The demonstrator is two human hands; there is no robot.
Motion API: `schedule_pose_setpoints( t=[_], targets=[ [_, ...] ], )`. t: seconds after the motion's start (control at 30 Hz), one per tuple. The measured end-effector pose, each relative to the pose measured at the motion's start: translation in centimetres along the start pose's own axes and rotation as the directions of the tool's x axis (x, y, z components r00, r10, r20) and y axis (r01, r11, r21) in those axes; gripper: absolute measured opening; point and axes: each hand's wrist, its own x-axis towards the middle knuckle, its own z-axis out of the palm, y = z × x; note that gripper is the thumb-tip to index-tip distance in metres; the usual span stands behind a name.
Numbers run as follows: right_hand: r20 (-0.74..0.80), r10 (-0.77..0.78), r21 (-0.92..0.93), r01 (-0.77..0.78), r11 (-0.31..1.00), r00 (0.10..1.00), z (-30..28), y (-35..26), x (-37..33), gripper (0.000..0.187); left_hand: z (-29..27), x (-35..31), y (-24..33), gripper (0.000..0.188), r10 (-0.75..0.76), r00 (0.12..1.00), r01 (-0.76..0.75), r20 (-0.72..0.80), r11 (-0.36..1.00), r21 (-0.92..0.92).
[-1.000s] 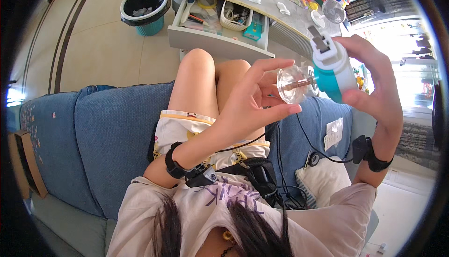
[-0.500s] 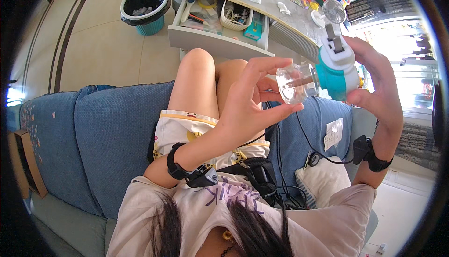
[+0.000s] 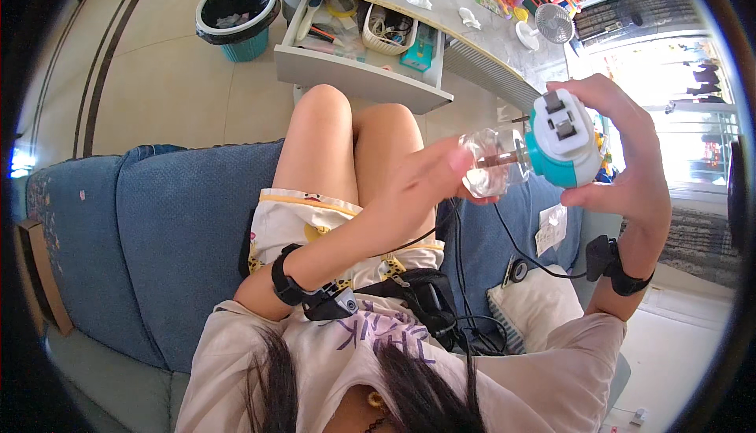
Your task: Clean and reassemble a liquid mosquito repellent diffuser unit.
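The left hand (image 3: 442,169) curls around a clear, rounded refill bottle (image 3: 490,172), its neck at the teal base of a smooth white plug-in vaporizer (image 3: 584,148) – 2 flat prongs (image 3: 565,127) showing – gripped by the right hand (image 3: 638,151), above a woven blue sofa (image 3: 197,228). Beyond, an open drawer's (image 3: 354,79) straight front edge; leftward, wide tile floor (image 3: 161,79).

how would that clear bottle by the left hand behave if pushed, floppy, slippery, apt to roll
The clear bottle is probably stiff rather than floppy, as its walls look glassy and hold a firm shape. Its smooth, shiny surface could be slippery, and its rounded body may roll if laid sideways.
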Motion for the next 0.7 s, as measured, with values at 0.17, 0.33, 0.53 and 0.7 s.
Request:
schedule_pose_setpoints(
  t=[0.17, 0.33, 0.53, 0.7],
  targets=[
    [-0.023, 0.019, -0.008, -0.020, 1.000, 1.000, 0.1, -0.1, 0.0, 0.081, 0.9, 0.8, 0.2, 0.056, -0.194, 0.981, 0.182, -0.022, 0.948, -0.262],
    [-0.120, 0.065, 0.065, -0.057, 0.996, 0.991, 1.1, 0.4, 0.3, 0.075, 1.7, 0.3, 1.6, 0.052, -0.088, 0.983, 0.092, -0.163, 0.996, 0.018],
    [-0.042, 0.057, -0.031, -0.058, 0.998, 0.997, -0.3, -0.1, -0.7, 0.081, 0.9, 0.7, 0.7, 0.051, -0.236, 0.972, 0.235, -0.022, 0.972, -0.027],
    [-0.002, -0.058, -0.014, 0.058, 0.998, 0.998, 0.4, 0.1, 0.0, 0.082, -0.3, 0.6, -0.4, 0.059, -0.327, 0.934, 0.353, 0.143, 0.908, -0.225]
  ],
)
